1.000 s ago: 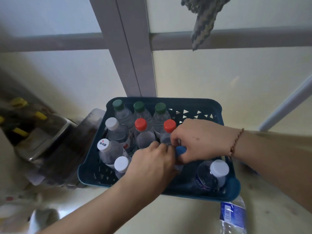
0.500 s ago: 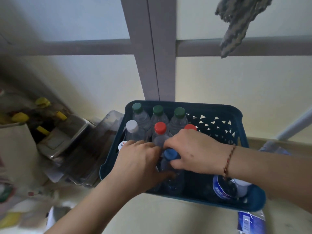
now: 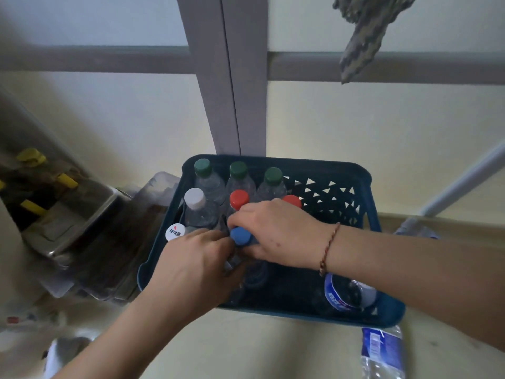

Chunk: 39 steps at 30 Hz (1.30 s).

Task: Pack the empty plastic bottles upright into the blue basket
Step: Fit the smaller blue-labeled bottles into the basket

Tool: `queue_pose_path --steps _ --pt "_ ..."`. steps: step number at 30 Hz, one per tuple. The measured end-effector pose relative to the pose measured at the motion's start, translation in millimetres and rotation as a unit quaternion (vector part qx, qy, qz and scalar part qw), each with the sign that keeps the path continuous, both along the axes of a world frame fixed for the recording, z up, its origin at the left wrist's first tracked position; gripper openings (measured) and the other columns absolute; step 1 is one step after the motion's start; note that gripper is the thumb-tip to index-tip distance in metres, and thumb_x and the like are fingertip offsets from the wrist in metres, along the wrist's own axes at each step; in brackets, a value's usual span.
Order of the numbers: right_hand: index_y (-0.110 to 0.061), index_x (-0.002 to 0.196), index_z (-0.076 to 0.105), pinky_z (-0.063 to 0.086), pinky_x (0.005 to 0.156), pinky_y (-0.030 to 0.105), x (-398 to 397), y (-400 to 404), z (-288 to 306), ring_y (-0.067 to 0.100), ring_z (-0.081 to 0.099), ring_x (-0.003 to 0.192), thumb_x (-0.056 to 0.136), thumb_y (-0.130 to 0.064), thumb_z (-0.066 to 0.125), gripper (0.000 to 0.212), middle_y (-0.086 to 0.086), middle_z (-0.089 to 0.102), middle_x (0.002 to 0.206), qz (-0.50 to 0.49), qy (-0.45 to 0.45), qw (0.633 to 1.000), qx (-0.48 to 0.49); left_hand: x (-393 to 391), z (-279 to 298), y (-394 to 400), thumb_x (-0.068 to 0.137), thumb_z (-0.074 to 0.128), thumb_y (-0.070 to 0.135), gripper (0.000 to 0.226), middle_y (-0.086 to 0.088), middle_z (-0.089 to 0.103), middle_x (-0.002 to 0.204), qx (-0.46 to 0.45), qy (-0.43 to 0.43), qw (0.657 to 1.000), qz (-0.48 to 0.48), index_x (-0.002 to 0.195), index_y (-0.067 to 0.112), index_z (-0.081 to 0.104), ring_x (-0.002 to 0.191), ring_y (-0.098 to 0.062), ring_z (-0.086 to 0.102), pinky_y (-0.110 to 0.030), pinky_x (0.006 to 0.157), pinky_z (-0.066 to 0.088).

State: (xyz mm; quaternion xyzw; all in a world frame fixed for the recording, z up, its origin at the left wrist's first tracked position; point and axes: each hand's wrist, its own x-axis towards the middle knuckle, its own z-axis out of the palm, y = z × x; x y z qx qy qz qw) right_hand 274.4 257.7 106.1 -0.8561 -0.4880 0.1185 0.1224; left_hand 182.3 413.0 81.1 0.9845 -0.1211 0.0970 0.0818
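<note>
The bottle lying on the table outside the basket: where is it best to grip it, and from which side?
Grip the bottle around its labelled body, coming from above. It lies flat beside the basket, and its cap is out of view.

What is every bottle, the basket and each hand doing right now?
Blue basket: partly filled, right side bare.
Green-capped bottles: upright, back row.
Red-capped bottles: upright, capped.
White-capped bottle: upright.
Blue-capped bottle: held by both hands.
Left hand: on its body.
Right hand: at its cap.
Bottle outside: lying down.
</note>
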Motion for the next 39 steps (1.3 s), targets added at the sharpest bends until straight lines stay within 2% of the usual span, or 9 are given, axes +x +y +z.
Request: queue_pose_path --steps 6,10,14,17,20,24,31,35,39 --pt "-0.022 0.12 0.057 0.05 0.084 0.035 8 -23 10 0.014 0.058 0.09 0.079 -0.036 0.074 0.047 0.0 0.066 0.106 -0.028 0.056 0.998 0.014 -3 2 -10 0.092 0.039 0.057 0.051 0.003 0.058 0.062 -0.007 -0.027 0.999 -0.023 0.066 0.019 0.062 0.058 -0.024 0.057 -0.035 0.048 0.048" --pt "-0.029 0.125 0.056 0.046 0.083 0.02 -4 -79 39 0.001 0.056 0.092 0.081 -0.056 0.065 0.052 -0.011 0.065 0.109 -0.077 0.057 0.992 0.082 -4 12 -19 0.084 0.057 0.048 0.038 0.001 0.055 0.059 0.028 -0.064 0.998 -0.009 0.063 0.017 0.059 0.056 -0.025 0.054 -0.031 0.049 0.042" --pt "-0.042 0.13 0.042 0.046 0.09 0.028 -28 -140 48 -0.001 0.052 0.108 0.076 -0.078 0.044 0.065 -0.024 0.046 0.123 -0.086 -0.006 0.992 -0.089 2 18 -30 0.079 0.071 0.041 0.029 -0.004 0.062 0.078 0.01 -0.107 0.994 -0.007 0.08 0.013 0.065 0.067 -0.028 0.055 -0.037 0.056 0.048" --pt "-0.041 0.129 0.039 0.045 0.09 0.031 -40 -151 27 0.005 0.054 0.107 0.084 -0.067 0.049 0.053 -0.022 0.043 0.122 -0.07 0.001 0.986 -0.149 16 14 -33 0.076 0.074 0.044 0.045 -0.005 0.066 0.103 0.045 -0.031 0.998 0.025 0.11 0.016 0.066 0.081 -0.032 0.062 -0.041 0.064 0.052" --pt "-0.036 0.116 0.053 0.046 0.088 0.03 -41 -149 13 0.005 0.056 0.1 0.09 -0.046 0.057 0.028 -0.019 0.051 0.116 -0.112 0.045 0.991 -0.055 23 9 -34 0.074 0.08 0.038 0.036 -0.001 0.068 0.094 0.026 0.011 0.999 0.018 0.103 0.019 0.068 0.074 -0.03 0.067 -0.037 0.056 0.051" --pt "-0.031 0.114 0.06 0.046 0.084 0.024 -47 -117 11 0.008 0.058 0.095 0.088 -0.041 0.062 0.028 -0.015 0.058 0.11 -0.136 0.058 0.986 0.08 25 8 -32 0.075 0.081 0.035 0.032 0.001 0.069 0.094 -0.032 0.025 0.999 0.012 0.1 0.021 0.068 0.07 -0.029 0.067 -0.038 0.052 0.054" --pt "-0.019 0.116 0.054 0.052 0.076 0.047 -54 -60 -7 0.029 0.058 0.091 0.092 -0.034 0.058 0.029 0.003 0.055 0.106 -0.069 0.026 0.995 0.07 30 12 -26 0.071 0.078 0.032 0.027 0.004 0.069 0.091 -0.105 0.05 0.993 0.0 0.096 0.025 0.068 0.072 -0.025 0.066 -0.039 0.058 0.056" --pt "-0.021 0.115 0.052 0.051 0.078 0.044 -56 -66 -17 0.025 0.057 0.09 0.091 -0.037 0.059 0.029 0.0 0.054 0.104 -0.08 0.032 0.992 0.096 28 15 -28 0.071 0.083 0.032 0.031 0.004 0.068 0.093 -0.091 0.061 0.994 0.001 0.097 0.025 0.067 0.074 -0.025 0.065 -0.042 0.059 0.056" --pt "-0.031 0.124 0.05 0.051 0.084 0.035 -54 -77 -15 0.015 0.057 0.098 0.082 -0.057 0.063 0.051 -0.01 0.055 0.115 -0.11 0.088 0.982 0.127 25 19 -31 0.073 0.082 0.036 0.035 0.006 0.069 0.097 -0.072 0.05 0.996 0.001 0.102 0.025 0.069 0.075 -0.024 0.067 -0.041 0.057 0.056"
